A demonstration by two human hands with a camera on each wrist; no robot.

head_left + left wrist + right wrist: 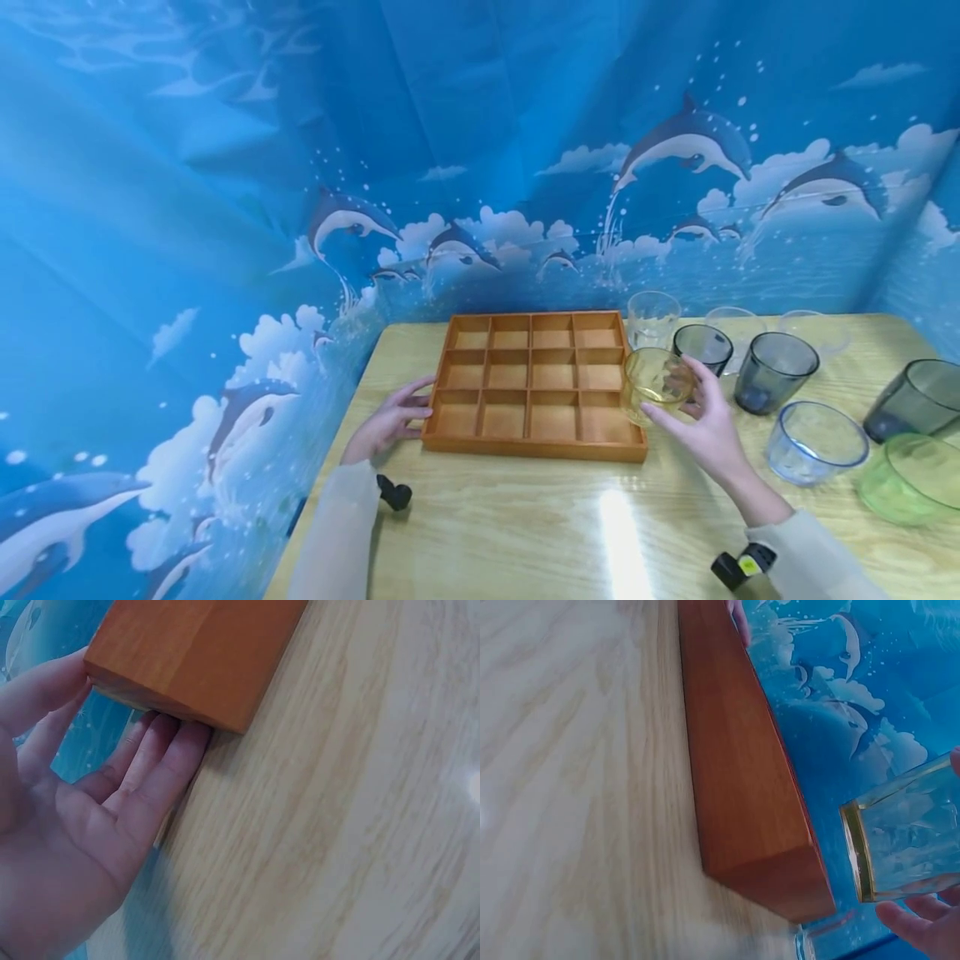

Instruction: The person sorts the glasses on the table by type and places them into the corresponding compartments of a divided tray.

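Observation:
A yellow-tinted glass cup (651, 385) is held by my right hand (708, 421), thumb on its near side and fingers on its right. It overlaps the right edge of a wooden compartment box (532, 447), whose compartments show bare bottoms. In the right wrist view the glass cup (904, 844) is beyond the box's corner, with fingertips on its wall. My left hand (386, 422) touches the box's left end; in the left wrist view its extended fingers (161, 761) meet the end face of the box (187, 656).
Right of the box stand several cups: clear glass (654, 317), grey ones (776, 371), a blue-rimmed one (816, 442) and a green one (911, 479). Another grey cup (918, 400) is at the far right. A dolphin-printed backdrop (480, 150) rises behind the table (510, 525).

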